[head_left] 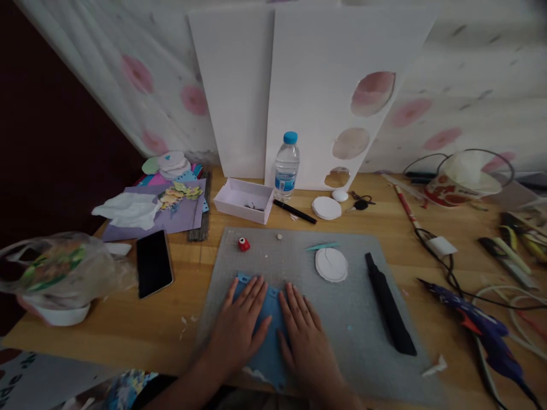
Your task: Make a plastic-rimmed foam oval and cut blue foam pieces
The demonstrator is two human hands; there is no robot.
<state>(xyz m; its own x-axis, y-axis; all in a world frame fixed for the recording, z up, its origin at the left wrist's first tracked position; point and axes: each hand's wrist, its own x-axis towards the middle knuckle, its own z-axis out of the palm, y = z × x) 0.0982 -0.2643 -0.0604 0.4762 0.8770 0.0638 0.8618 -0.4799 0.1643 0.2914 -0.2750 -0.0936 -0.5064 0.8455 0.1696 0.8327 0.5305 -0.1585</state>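
A blue sheet of paper or foam (267, 347) with punched marks along its far edge lies on the grey cutting mat (354, 364). My left hand (241, 324) rests flat on its left side, fingers stretched out and thumb pointing inward. Along the right edge of the sheet lies my right hand (305, 333), also flat with extended fingers. Both palms face down, hiding parts of the sheet. Beyond them on the mat are a small red craft punch (243, 244), white paper discs (331, 264) with a teal tool (321, 246) at their edge, and a long black object (390, 307).
A phone (154, 264) and a plastic-bagged bowl (64, 279) lie left. Behind the mat stand a white box (243, 200), a water bottle (286, 171) and a black pen (294, 211). A purple glue gun (474, 324), cables and a utility knife (506, 262) occupy the right.
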